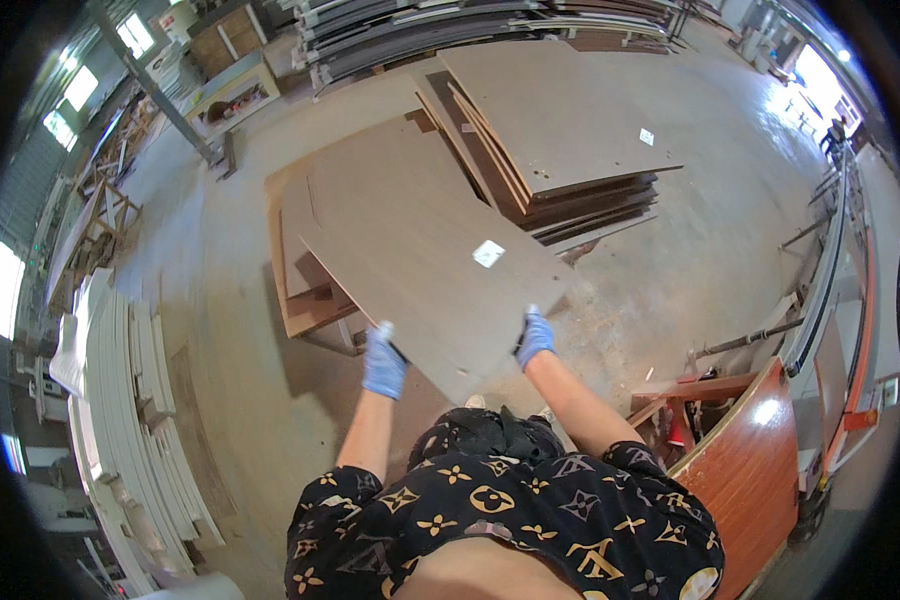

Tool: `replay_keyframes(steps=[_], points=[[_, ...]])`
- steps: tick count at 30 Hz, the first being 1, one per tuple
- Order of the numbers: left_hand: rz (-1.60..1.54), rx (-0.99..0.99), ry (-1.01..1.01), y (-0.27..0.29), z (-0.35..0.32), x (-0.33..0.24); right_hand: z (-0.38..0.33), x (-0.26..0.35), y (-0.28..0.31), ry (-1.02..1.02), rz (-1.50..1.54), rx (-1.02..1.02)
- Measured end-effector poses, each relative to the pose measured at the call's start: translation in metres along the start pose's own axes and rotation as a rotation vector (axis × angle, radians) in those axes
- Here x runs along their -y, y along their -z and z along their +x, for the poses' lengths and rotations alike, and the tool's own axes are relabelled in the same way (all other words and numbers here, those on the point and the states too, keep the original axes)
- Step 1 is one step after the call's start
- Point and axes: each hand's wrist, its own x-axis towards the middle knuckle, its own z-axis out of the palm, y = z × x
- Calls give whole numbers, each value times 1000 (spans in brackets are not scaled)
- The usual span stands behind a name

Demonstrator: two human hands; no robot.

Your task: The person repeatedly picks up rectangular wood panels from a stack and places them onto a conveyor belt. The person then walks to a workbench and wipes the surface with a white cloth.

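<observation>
A large flat grey-brown panel (400,240) slants away in front of me, a white label (488,254) stuck on its face. Its left edge is gripped by my left hand (383,365), which wears a blue glove. On the opposite edge, my right hand (535,338), gloved the same way, is closed round the board. The fingers under the panel are hidden. Beneath the panel's far part, a brown wooden board or stand (315,315) shows at the left.
Beyond lies a stack of similar panels (560,120). More sheets (450,30) are piled at the back. White boards (120,400) lie at the left; a metal post (160,100) rises behind. At the right are a reddish-brown wooden cabinet (745,470) and a long rail machine (830,290).
</observation>
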Motion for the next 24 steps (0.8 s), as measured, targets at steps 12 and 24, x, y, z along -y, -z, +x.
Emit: replay_keyframes(steps=[12, 24], points=[[830, 1, -237, -69, 30, -3, -71, 101, 79, -4, -11, 235], [795, 617, 397, -162, -15, 231, -126, 267, 493, 499, 613, -489]])
